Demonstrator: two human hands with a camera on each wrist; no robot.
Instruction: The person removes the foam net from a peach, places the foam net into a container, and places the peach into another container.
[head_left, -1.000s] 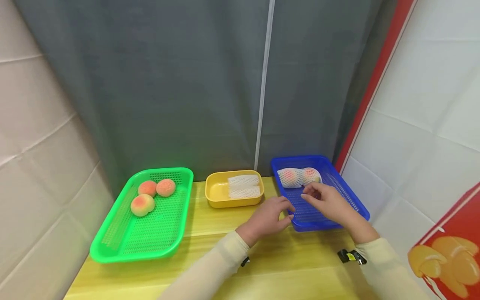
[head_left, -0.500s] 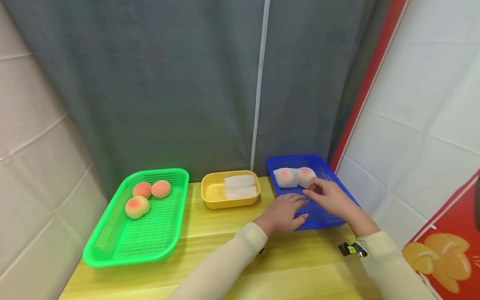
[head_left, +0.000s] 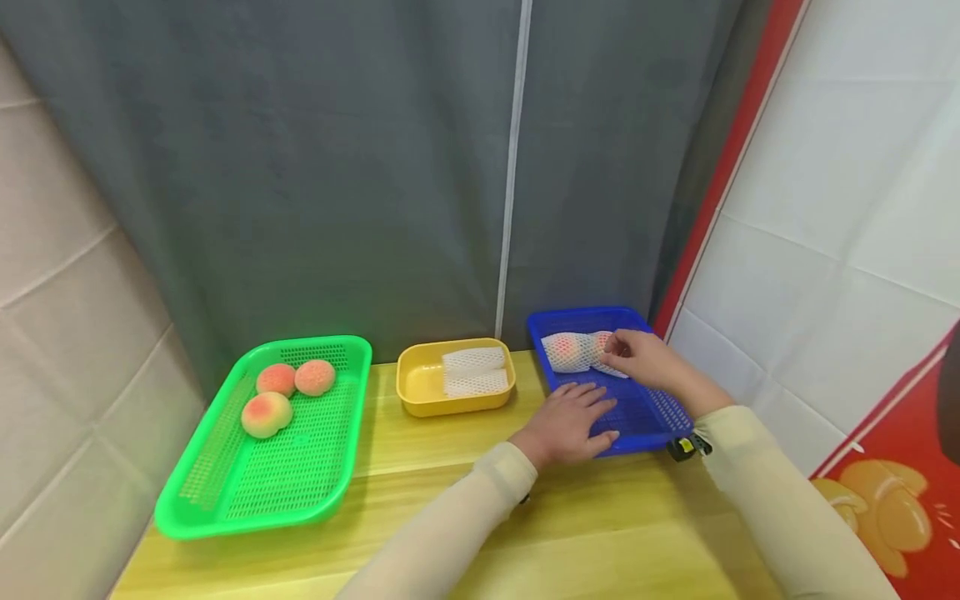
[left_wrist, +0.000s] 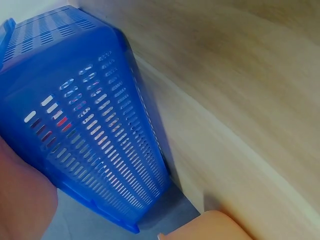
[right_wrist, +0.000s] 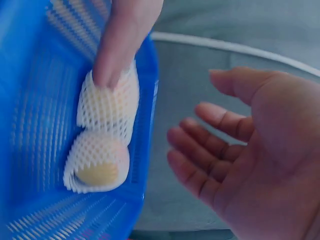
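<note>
In the head view, two peaches sleeved in white foam net (head_left: 568,353) lie side by side at the back of the blue basket (head_left: 645,417). My right hand (head_left: 651,358) reaches over the right one, its bent fingertips at the net. The right wrist view shows a blurred finger (right_wrist: 116,60) against that netted peach (right_wrist: 107,107); the other netted peach (right_wrist: 97,162) shows yellow skin through the net's end. My left hand (head_left: 566,421) is spread palm down over the basket's near left rim, holding nothing; contact with the rim is unclear.
Left of the blue basket, a yellow tray (head_left: 420,400) holds two flat white foam nets (head_left: 474,372). A green basket (head_left: 300,492) at the far left bears three bare peaches (head_left: 267,414). A grey curtain (head_left: 337,167) closes off the back of the wooden table (head_left: 420,467).
My right hand has moved from above the basket's middle forward to the right netted peach. The left hand has shifted right and spread over the rim. The view has turned slightly right.
</note>
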